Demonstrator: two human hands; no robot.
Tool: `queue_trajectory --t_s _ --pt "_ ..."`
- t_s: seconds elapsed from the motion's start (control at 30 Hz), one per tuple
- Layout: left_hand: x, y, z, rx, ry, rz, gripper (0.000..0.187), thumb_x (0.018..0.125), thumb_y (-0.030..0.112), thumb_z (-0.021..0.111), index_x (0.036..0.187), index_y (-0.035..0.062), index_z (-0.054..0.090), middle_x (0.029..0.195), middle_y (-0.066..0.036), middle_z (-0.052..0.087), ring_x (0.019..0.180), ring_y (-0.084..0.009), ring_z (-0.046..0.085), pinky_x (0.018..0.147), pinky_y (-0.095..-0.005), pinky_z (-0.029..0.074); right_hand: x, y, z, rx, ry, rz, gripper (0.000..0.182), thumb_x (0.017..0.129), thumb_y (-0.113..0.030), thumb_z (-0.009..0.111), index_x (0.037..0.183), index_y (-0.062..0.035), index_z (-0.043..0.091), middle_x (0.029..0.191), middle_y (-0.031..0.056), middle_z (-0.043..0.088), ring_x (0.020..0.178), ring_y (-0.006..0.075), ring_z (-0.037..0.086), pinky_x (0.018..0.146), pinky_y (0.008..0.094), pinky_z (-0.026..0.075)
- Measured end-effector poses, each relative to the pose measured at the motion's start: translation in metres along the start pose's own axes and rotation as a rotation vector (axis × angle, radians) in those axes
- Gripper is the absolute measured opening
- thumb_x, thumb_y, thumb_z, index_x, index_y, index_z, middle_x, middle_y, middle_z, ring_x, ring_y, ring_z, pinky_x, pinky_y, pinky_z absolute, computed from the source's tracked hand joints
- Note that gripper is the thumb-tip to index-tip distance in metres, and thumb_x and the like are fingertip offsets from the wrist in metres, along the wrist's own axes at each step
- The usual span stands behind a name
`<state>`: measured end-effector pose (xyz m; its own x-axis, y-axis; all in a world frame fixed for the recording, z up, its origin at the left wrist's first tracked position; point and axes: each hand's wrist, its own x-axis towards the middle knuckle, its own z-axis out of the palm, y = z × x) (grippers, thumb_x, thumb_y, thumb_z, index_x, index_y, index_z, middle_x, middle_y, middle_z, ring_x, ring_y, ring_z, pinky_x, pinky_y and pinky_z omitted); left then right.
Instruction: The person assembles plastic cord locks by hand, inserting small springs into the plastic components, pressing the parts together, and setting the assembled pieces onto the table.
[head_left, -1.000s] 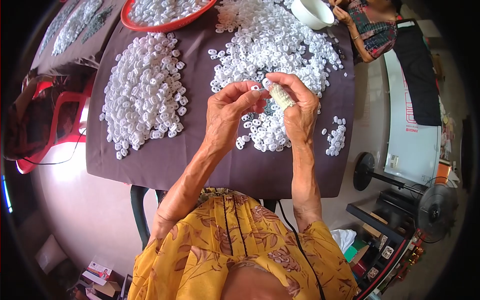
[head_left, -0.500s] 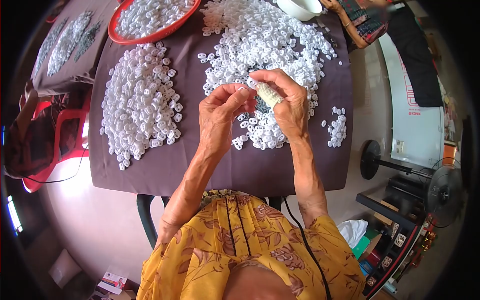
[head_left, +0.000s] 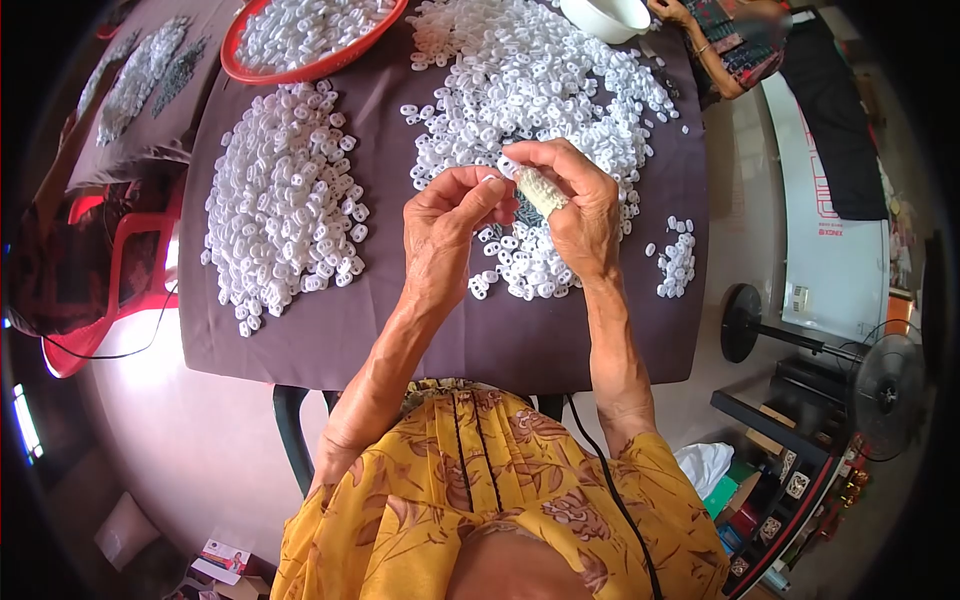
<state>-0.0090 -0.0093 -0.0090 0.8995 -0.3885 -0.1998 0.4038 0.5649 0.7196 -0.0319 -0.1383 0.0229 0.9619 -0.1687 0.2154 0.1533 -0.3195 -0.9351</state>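
Note:
Both of my hands meet over the large heap of small white plastic pieces on the dark tablecloth. My left hand is closed in a pinch on a small white piece at its fingertips. Thumb and forefinger of my right hand close on another white piece, almost touching the left fingertips. A cream-coloured cover wraps one finger of the right hand. Below the hands, small dark grey parts show among the white ones. To the left lies a second white heap.
A red basin full of white pieces and a white bowl stand at the back. A small cluster lies at the right. Another person's arm is at the top right. Barbell weights stand beside the table.
The hands keep nearly the same pose over the heap. The whole view has shifted slightly, and the hands appear a little further right.

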Motion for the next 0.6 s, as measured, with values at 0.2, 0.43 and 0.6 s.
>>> queue_trajectory --t_s 0.2,0.43,0.6 --pt "-0.0004 0.0024 0.0011 0.004 -0.008 -0.006 0.014 0.081 0.009 0.060 0.087 -0.0034 0.059 0.078 -0.008 0.061 0.064 -0.0116 0.055 0.063 -0.0245 0.046 0.0004 0.0028 0.0002 0.005 0.004 0.000 0.022 0.077 0.005 0.051 0.096 -0.0010 0.062 0.090 0.0041 0.061 0.081 0.0112 0.059 0.074 0.0225 0.046" --pt "-0.0008 0.0032 0.0002 0.004 -0.001 -0.004 0.014 0.080 0.008 0.060 0.086 -0.0038 0.059 0.076 -0.007 0.061 0.065 -0.0112 0.054 0.063 -0.0243 0.045 -0.0002 0.0060 0.0012 0.008 0.005 -0.028 0.025 0.076 0.007 0.048 0.095 -0.0002 0.061 0.090 0.0046 0.060 0.083 0.0116 0.058 0.075 0.0227 0.046" --pt "-0.0010 0.0031 -0.0013 0.054 -0.015 -0.011 0.013 0.081 0.010 0.060 0.087 -0.0015 0.059 0.078 -0.007 0.061 0.067 -0.0137 0.056 0.066 -0.0259 0.046 0.0008 0.0031 0.0024 -0.033 0.006 -0.065 0.027 0.073 0.009 0.048 0.094 -0.0006 0.062 0.089 0.0059 0.060 0.083 0.0137 0.058 0.074 0.0235 0.046"
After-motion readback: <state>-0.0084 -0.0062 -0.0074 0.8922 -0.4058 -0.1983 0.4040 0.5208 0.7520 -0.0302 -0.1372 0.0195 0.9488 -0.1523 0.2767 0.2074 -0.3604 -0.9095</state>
